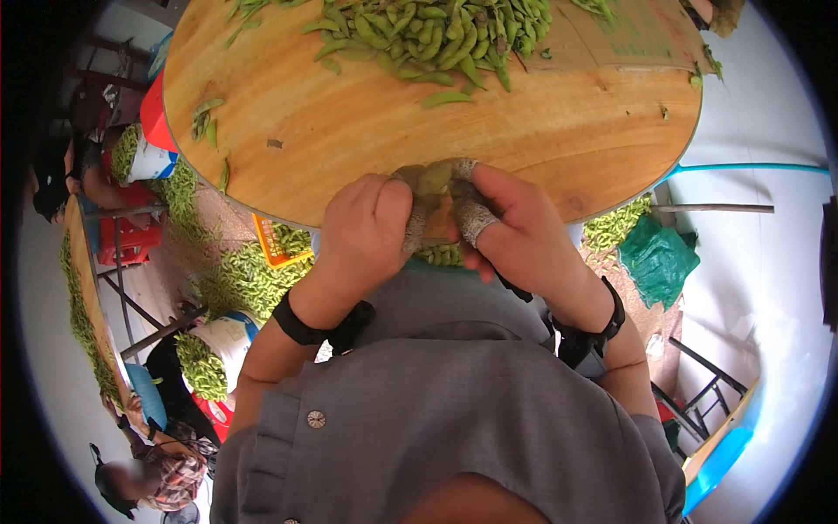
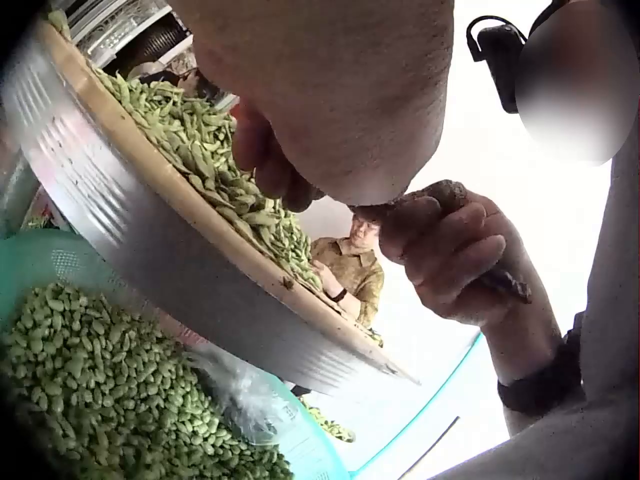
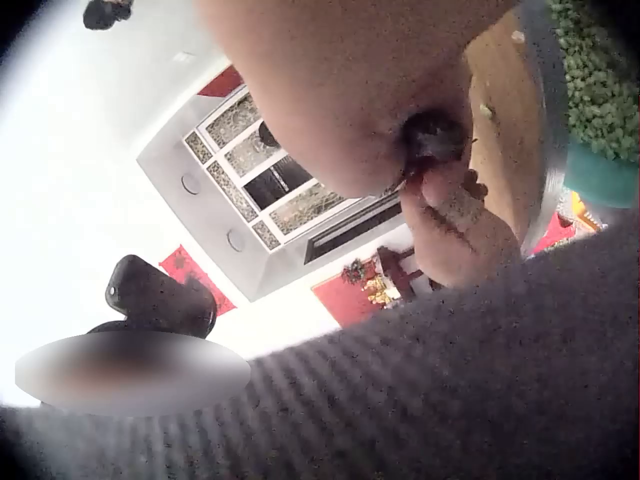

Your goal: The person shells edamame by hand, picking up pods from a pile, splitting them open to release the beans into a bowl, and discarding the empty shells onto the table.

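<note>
Close together over the near edge of the round wooden table (image 1: 393, 140), both hands work on one yellow-green soybean pod (image 1: 434, 182). The left hand (image 1: 368, 218) pinches it from one side, fingers curled. From the other side the right hand (image 1: 526, 218) grips it between thumb and forefinger. Worn greyish wraps cover thumbs and forefingers. In the left wrist view the right hand's fingers (image 2: 450, 245) curl tightly; the pod itself is hidden there. A large heap of green soybean pods (image 1: 436, 35) lies on the far side of the tabletop.
Below the table edge stands a teal basin (image 2: 300, 420) full of shelled green beans (image 2: 110, 390). Buckets of pods (image 1: 231, 345), an orange basket (image 1: 271, 244) and loose pods (image 1: 244, 284) cover the floor at left. A green bag (image 1: 659, 260) lies right. Other people sit around.
</note>
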